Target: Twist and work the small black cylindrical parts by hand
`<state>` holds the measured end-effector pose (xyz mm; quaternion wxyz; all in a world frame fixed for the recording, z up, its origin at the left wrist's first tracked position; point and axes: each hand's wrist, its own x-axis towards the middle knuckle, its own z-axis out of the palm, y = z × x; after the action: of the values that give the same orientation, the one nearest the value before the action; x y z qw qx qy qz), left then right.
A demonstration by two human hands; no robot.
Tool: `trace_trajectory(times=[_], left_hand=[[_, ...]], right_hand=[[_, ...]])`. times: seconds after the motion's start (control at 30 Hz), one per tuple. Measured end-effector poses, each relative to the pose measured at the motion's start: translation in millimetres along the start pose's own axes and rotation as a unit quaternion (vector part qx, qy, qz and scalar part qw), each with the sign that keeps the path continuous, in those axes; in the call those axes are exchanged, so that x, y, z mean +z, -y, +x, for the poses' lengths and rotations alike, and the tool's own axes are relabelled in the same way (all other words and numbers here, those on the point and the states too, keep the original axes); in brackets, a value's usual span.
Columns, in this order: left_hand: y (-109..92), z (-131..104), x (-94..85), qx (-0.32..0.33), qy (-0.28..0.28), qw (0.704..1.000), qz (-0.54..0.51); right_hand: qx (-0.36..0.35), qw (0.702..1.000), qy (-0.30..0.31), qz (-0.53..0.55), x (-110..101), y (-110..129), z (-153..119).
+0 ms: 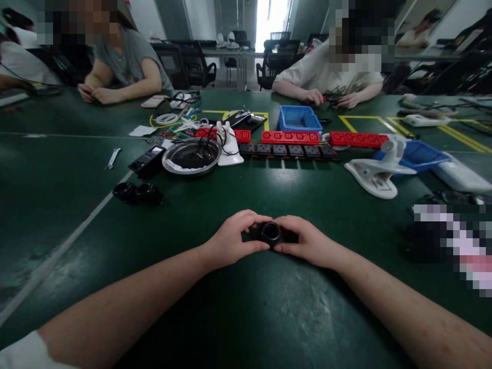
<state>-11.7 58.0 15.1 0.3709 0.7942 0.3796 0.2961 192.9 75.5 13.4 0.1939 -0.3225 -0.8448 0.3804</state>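
Note:
A small round black part (271,233) with a ring-shaped opening facing up rests on the green table (265,297), in front of me. My left hand (236,238) grips it from the left, thumb at its near side and fingers at its far side. From the right, my right hand (307,241) holds the same part in the same way, and the fingertips of both hands nearly meet around it. Two similar black cup-like pieces (138,193) lie side by side farther left.
Behind stand a metal bowl (192,171), red socket strips (290,137), black sockets (288,150), a blue basket (300,120) and a white clamp base (372,177). A wrench (113,159) lies left. Two people sit across the table, their hands on its far side.

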Motion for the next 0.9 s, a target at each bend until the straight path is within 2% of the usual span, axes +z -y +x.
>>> trace_trajectory(times=[0.1, 0.17, 0.33, 0.4, 0.6, 0.73, 0.9], left_hand=[[-0.1, 0.4, -3.3, 0.003, 0.040, 0.999, -0.010], [-1.2, -0.2, -2.2, 0.002, 0.047, 0.999, -0.007], [-3.1, -2.9, 9.1, -0.043, -0.059, 0.996, 0.043], [-2.6, -3.2, 11.2, -0.050, -0.075, 0.995, 0.052], [0.7, -1.6, 2.0, -0.029, -0.009, 1.000, -0.004], [1.0, -0.9, -2.5, -0.018, 0.040, 0.999, -0.032], [-1.3, -0.4, -2.3, -0.030, 0.048, 0.998, -0.029]], right_hand=[[0.028, 1.000, 0.002, 0.000, -0.6, 1.1, -0.1], [0.050, 0.998, -0.011, -0.033, 2.8, 3.5, 0.4], [0.105, 0.974, -0.084, -0.182, 17.8, 13.3, 1.0], [0.107, 0.971, -0.088, -0.195, 20.2, 15.6, 0.1], [0.021, 0.998, -0.033, -0.047, 8.4, 9.0, -5.1], [0.045, 0.995, 0.032, 0.079, -0.2, 4.8, -6.0], [0.027, 0.998, 0.042, 0.034, -3.9, 7.2, -2.5]])
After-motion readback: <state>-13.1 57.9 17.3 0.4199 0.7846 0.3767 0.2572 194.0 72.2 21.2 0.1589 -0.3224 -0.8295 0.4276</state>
